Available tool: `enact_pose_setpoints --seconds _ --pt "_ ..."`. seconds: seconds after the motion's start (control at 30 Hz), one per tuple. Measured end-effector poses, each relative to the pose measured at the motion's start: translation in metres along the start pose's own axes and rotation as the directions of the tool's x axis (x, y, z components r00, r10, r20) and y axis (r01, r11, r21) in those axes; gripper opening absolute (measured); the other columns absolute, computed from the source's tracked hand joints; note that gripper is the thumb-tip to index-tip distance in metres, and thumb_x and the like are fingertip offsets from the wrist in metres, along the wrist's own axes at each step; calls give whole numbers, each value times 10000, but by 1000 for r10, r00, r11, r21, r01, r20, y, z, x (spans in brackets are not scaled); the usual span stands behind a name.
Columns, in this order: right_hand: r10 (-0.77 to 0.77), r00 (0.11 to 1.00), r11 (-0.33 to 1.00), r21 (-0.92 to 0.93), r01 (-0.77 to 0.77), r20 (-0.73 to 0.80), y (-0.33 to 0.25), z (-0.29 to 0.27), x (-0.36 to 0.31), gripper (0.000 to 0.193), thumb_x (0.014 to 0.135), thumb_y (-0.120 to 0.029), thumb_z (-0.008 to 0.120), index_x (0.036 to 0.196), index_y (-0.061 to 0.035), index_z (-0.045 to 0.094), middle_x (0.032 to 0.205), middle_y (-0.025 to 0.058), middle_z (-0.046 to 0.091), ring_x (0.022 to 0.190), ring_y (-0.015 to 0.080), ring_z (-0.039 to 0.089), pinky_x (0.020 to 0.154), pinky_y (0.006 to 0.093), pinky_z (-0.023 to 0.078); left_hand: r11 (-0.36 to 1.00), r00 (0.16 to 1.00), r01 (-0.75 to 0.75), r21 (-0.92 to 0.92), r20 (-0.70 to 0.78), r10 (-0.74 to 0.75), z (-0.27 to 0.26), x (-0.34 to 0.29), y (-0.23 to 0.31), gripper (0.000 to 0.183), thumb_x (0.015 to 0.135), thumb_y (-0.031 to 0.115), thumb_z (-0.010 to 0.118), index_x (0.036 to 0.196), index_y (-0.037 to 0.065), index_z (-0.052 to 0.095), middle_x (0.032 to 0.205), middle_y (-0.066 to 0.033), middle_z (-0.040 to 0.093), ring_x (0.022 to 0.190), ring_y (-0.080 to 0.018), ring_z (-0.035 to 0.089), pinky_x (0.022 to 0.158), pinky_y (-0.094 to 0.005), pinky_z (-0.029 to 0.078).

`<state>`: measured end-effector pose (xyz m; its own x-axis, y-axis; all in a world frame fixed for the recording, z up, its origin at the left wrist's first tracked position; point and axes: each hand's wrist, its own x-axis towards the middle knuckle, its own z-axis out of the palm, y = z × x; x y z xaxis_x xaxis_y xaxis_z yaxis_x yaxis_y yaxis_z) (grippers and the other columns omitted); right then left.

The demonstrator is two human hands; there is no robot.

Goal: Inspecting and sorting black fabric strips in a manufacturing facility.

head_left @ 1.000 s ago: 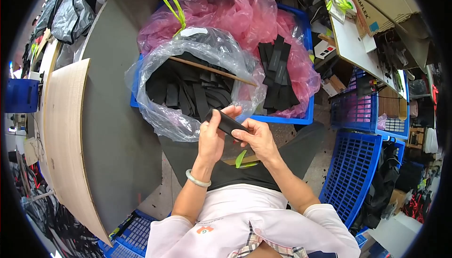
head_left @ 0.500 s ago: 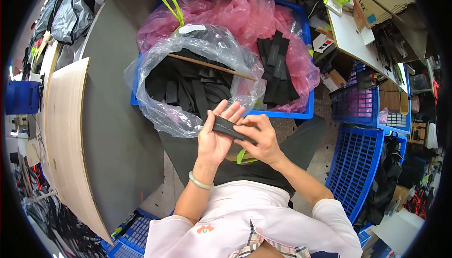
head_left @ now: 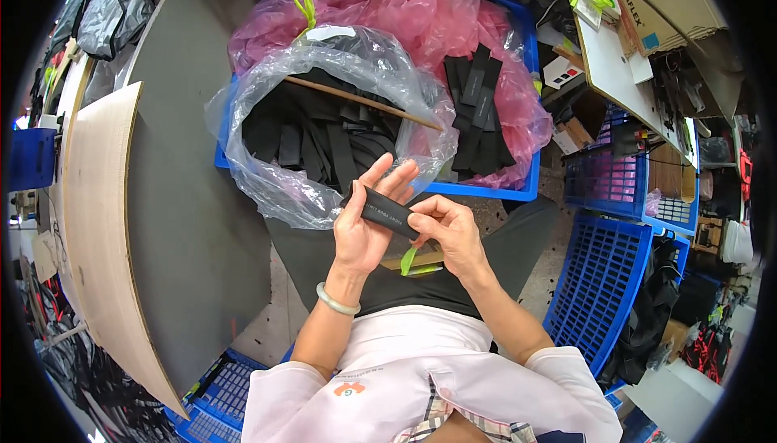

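Your left hand [head_left: 362,226] lay palm up just below the centre of the frame, its fingers stretched and slightly fanned toward the upper right, its thumb laid over the near end of a black strip [head_left: 387,211]. The strip crossed your palm slantwise, running down to the right, printed face up. Your right hand [head_left: 452,237] came in from the right, knuckles up; its thumb and curled forefinger pinched the strip's lower right end. Both your forearms rose from the lower frame and converged, elbows bent outward; a pale bracelet [head_left: 337,300] ringed your left wrist. Above your hands, upper centre, a clear plastic bag [head_left: 271,188] held more dark strips, with a thin brown stick [head_left: 364,101] lying across its mouth.
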<state>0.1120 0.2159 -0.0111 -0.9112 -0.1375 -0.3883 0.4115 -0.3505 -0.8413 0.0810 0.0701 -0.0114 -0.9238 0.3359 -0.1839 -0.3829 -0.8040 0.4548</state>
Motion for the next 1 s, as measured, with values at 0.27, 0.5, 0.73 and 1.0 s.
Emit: enact_pose_setpoints --seconds 0.27,0.5,0.73,1.0 --pt "-46 993 992 -118 33 -107 16 7 5 94 819 -80 654 845 4 620 725 22 607 578 61 547 533 186 452 984 977 151 96 -169 -134 -10 -12 -20 533 943 339 441 1326 -17 340 1284 -208 466 1209 -286 443 959 -400 409" --pt "-360 907 626 -664 409 219 -25 8 29 322 729 -94 712 1024 -20 607 930 61 559 694 106 533 597 245 442 707 877 475 524 -216 -430 -33 -17 13 240 871 120 514 1003 -61 600 836 -130 667 815 -196 640 790 -296 484" --pt "13 980 901 -427 74 197 -6 8 57 113 822 -124 660 798 -28 606 643 -24 565 554 43 513 521 165 410 658 826 546 519 -206 -524 -49 -21 68 218 854 110 570 945 -87 586 628 -126 621 492 -195 599 498 -270 517" --pt "217 975 914 -358 -190 39 46 52 60 168 829 -174 660 805 -18 600 595 -14 550 477 45 509 423 189 402 995 867 34 91 -499 16 -80 -38 22 397 963 281 416 1182 -32 523 1198 -131 530 1043 -210 551 941 -359 410"
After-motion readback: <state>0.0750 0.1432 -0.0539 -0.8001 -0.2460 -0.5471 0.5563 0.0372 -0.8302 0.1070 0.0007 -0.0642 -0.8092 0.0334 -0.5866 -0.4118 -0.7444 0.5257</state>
